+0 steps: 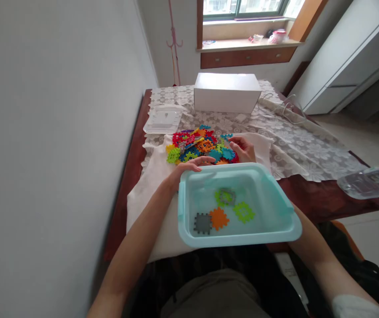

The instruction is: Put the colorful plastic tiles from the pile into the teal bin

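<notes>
A pale turquoise plastic basin is tilted toward me in front of the pile, across my forearms. Inside lie a grey square toothed piece, an orange gear, a green gear-shaped piece and a grey piece over another green one. My left hand is at the basin's far left rim, fingers stretched over the front of a heap of colourful plastic gear pieces. Beyond the rim, my right hand is at the heap's right side, fingers bent and apart; its lower part is hidden by the basin.
The heap lies on a white cloth over a patterned tablecloth. A white box stands at the back, with a clear plastic lid or tray to its left. A transparent container sticks out at the right edge. The wall runs close along the left.
</notes>
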Demonstrator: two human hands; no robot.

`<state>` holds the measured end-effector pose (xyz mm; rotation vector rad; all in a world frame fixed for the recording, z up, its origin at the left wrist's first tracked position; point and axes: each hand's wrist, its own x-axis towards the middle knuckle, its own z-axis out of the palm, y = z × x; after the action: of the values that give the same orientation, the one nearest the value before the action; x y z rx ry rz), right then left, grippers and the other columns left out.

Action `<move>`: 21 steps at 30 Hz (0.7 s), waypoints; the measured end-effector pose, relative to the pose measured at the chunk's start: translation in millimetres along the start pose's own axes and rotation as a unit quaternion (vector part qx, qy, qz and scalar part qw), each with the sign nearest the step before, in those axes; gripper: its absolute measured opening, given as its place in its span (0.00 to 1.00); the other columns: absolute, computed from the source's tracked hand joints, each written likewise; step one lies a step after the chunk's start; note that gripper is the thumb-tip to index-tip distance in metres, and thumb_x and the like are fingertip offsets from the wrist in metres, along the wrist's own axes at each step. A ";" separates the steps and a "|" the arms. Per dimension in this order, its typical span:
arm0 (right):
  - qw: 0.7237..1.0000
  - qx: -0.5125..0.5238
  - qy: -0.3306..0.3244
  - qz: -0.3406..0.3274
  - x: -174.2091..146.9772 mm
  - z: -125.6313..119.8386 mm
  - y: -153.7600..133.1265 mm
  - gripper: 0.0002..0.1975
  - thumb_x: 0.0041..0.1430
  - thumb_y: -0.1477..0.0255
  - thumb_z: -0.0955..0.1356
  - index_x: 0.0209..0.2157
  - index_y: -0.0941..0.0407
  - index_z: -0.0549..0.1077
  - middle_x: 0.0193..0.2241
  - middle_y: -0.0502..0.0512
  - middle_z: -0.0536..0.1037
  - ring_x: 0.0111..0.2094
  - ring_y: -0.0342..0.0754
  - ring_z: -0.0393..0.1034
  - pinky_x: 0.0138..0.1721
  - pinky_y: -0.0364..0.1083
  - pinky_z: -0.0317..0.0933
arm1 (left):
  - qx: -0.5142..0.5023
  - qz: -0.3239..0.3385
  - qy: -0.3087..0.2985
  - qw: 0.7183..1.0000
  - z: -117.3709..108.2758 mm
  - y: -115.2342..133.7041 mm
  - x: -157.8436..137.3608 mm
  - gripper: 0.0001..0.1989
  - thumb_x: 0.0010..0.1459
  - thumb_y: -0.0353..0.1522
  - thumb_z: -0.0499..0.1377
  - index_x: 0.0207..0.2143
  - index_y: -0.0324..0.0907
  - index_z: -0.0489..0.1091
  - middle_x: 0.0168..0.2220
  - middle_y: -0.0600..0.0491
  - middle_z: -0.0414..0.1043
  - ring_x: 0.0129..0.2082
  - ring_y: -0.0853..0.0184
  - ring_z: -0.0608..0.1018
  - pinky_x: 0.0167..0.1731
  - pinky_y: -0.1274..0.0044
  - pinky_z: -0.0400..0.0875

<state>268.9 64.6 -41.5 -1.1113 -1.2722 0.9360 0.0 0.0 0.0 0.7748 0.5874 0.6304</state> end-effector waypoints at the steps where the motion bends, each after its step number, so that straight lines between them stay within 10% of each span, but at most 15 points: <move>1: 1.000 0.016 0.008 0.003 1.0 -1.0 0.7 0.14 0.57 0.57 0.73 0.40 0.50 0.79 0.34 0.47 0.78 0.35 0.46 0.63 0.42 0.49 0.61 | -0.001 0.002 -0.001 1.000 0.1 -0.4 0.0 0.31 0.47 0.30 0.65 0.56 0.42 0.79 0.51 0.47 0.83 0.44 0.60 0.83 0.42 0.75 0.76; 21: 0.938 0.340 0.065 -0.007 6.2 -27.6 -27.6 0.17 0.56 0.51 0.72 0.38 0.47 0.81 0.37 0.52 0.79 0.37 0.47 0.73 0.37 0.46 0.73 | 0.001 -0.001 -0.012 1.000 -2.7 -1.0 1.8 0.31 0.44 0.29 0.65 0.55 0.42 0.80 0.52 0.47 0.83 0.45 0.59 0.83 0.44 0.74 0.75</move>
<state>295.3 61.2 -12.3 -0.5984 -0.7458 1.1511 -0.4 1.9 -2.7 0.7827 0.5676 0.6179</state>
